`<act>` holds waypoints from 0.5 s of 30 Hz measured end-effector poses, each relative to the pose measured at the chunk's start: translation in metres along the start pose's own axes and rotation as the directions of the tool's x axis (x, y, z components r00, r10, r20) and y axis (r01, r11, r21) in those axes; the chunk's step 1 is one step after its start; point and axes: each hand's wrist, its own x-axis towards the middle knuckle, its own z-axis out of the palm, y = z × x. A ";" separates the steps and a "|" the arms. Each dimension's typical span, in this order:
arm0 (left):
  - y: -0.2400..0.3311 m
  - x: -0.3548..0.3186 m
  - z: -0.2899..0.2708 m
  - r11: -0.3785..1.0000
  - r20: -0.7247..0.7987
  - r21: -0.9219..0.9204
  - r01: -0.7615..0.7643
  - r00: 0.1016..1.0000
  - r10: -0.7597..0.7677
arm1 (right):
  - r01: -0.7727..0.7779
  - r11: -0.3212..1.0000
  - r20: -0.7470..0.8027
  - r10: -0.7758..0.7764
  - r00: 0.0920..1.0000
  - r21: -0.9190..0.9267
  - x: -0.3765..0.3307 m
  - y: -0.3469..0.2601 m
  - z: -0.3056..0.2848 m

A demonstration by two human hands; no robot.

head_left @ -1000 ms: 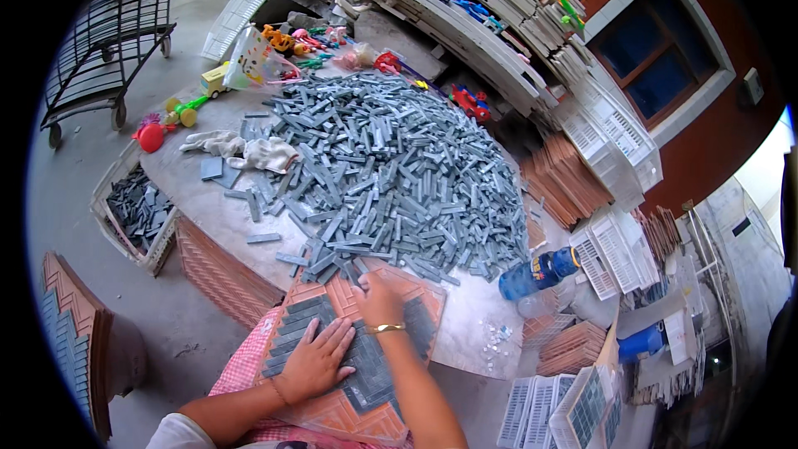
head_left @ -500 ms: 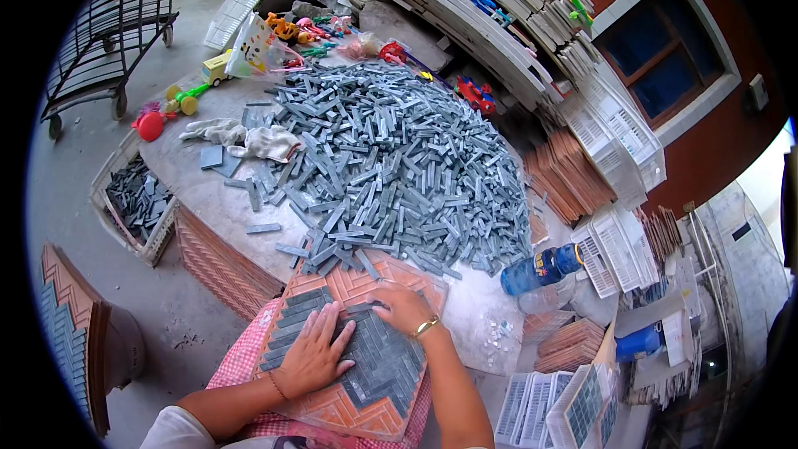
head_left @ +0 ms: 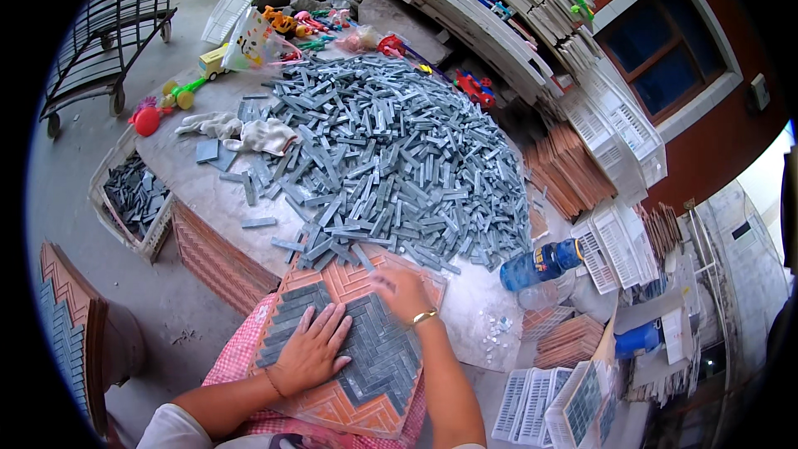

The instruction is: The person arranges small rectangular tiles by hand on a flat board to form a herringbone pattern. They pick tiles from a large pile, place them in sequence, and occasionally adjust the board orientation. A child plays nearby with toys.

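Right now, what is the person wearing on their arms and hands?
Both hands are bare, no gloves. The right hand has a gold-coloured bangle at the wrist; the left hand has a thin band at its wrist. Both forearms are uncovered, and a white sleeve shows high on the left arm.

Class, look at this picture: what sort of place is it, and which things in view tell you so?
Probably a small mosaic tile workshop: a heap of grey tile strips on the table, an orange herringbone tray being filled, and stacked white plastic trays.

A tile workshop: heaped grey tile strips (head_left: 391,158), stacked moulds (head_left: 619,129).
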 end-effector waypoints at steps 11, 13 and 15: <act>-0.002 0.000 0.001 1.000 -0.040 -0.012 -0.016 0.999 0.015 | -0.250 0.934 -0.215 0.198 0.956 -0.254 0.028 0.000 0.027; -0.002 0.000 0.001 1.000 -0.040 -0.026 -0.018 0.999 0.017 | -0.333 0.925 -0.194 0.299 0.934 -0.182 0.027 0.002 0.022; -0.001 -0.001 0.000 1.000 -0.031 -0.022 -0.018 0.999 0.017 | -0.330 0.933 -0.174 0.353 0.920 0.144 0.018 0.005 0.015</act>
